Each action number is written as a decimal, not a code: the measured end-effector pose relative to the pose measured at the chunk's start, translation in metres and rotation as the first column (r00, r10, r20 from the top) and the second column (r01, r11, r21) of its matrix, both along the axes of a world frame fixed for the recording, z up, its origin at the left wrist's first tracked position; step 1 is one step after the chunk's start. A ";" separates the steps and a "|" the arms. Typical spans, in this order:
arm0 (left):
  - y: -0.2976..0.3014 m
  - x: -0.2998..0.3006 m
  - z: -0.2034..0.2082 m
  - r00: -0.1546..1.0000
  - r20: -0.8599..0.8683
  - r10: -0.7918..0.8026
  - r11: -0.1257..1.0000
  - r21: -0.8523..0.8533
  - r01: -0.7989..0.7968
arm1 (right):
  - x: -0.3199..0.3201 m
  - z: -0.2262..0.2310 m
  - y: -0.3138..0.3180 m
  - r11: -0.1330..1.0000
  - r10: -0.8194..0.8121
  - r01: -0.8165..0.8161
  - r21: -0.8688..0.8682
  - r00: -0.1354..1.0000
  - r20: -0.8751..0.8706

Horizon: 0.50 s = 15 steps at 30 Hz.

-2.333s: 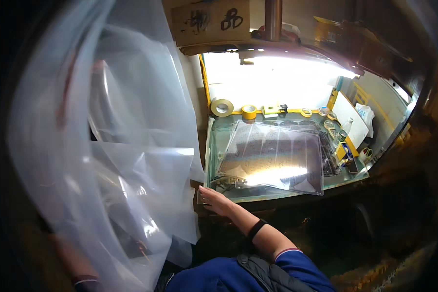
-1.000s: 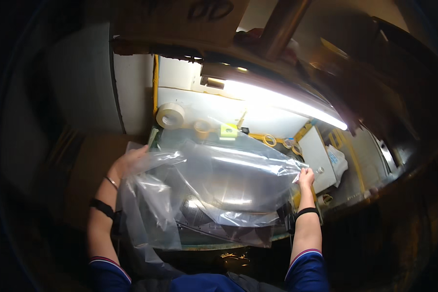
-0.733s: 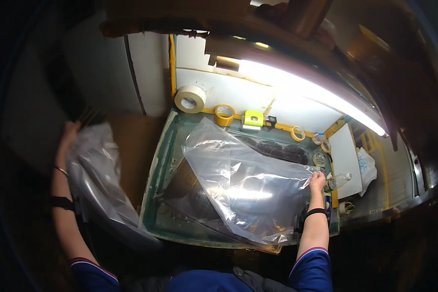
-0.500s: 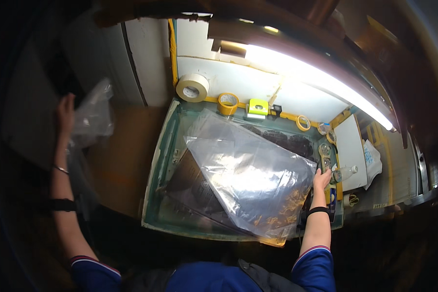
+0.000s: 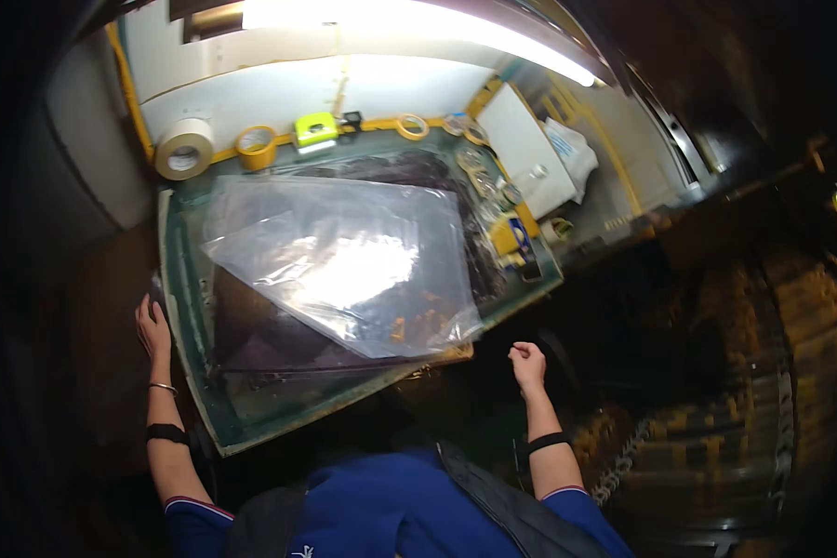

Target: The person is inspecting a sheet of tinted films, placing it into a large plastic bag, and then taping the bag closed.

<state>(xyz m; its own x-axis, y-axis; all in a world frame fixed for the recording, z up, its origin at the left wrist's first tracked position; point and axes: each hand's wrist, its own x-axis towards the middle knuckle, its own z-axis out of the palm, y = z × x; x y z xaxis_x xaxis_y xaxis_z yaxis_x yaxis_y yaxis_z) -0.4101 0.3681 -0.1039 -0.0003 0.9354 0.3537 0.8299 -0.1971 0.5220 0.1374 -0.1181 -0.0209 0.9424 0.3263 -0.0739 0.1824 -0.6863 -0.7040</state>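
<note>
Clear plastic sheets or bags (image 5: 344, 251) lie overlapping on a dark flat panel (image 5: 270, 330), on a green-topped worktable (image 5: 279, 423). Just outside the table's left edge is my left hand (image 5: 153, 325), its fingers loosely stretched and apart, with nothing visible in it. My right hand (image 5: 528, 365) hangs in the air off the table's front right, apart from the sheets. Its fingers are curled in, and I see nothing in them.
Along the back edge stand a wide white tape roll (image 5: 184, 149), a yellow tape roll (image 5: 256, 147) and a lime-green box-like item (image 5: 315, 131). Small tape rolls and a yellow item (image 5: 505, 236) line the right side. A lit tube lamp (image 5: 456, 28) hangs above.
My view has swung right. The clear plastic my left hand held up is no longer seen in it, and that hand has lowered. My right hand has left the table's right side and curled.
</note>
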 end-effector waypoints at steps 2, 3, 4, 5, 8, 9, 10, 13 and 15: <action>-0.029 0.059 0.063 0.982 -0.097 -0.164 0.954 0.239 0.183 | -0.009 -0.008 -0.010 0.995 -0.015 0.029 0.097 0.990 -0.139; -0.044 0.085 0.086 0.957 -0.145 -0.250 0.908 0.307 0.284 | -0.013 -0.009 -0.006 0.989 0.018 0.009 0.145 0.983 -0.182; -0.058 0.111 0.106 0.895 -0.099 -0.435 0.847 0.293 0.444 | -0.014 -0.012 -0.005 0.987 0.072 -0.051 0.151 0.987 -0.141; -0.070 0.129 0.112 0.794 0.013 -0.607 0.781 0.189 0.595 | -0.019 -0.011 0.003 0.966 0.162 -0.135 0.221 0.981 -0.110; -0.111 0.182 0.129 0.464 -0.216 -0.859 0.459 0.074 0.885 | -0.016 -0.006 0.025 0.929 0.342 -0.338 0.153 0.940 -0.003; -0.125 0.199 0.130 0.385 -0.301 -0.873 0.386 0.058 0.921 | -0.015 -0.001 0.033 0.917 0.394 -0.396 0.035 0.917 0.059; -0.134 0.214 0.134 0.300 -0.387 -0.872 0.318 0.017 0.948 | -0.006 -0.008 0.036 0.906 0.422 -0.422 -0.023 0.901 0.097; -0.149 0.241 0.130 0.223 -0.445 -0.868 0.360 -0.254 0.898 | 0.006 -0.003 0.054 0.860 0.504 -0.486 -0.155 0.857 0.111; -0.151 0.257 0.130 0.192 -0.538 -0.820 0.398 -0.296 0.869 | 0.022 -0.010 0.054 0.826 0.559 -0.547 -0.137 0.826 0.074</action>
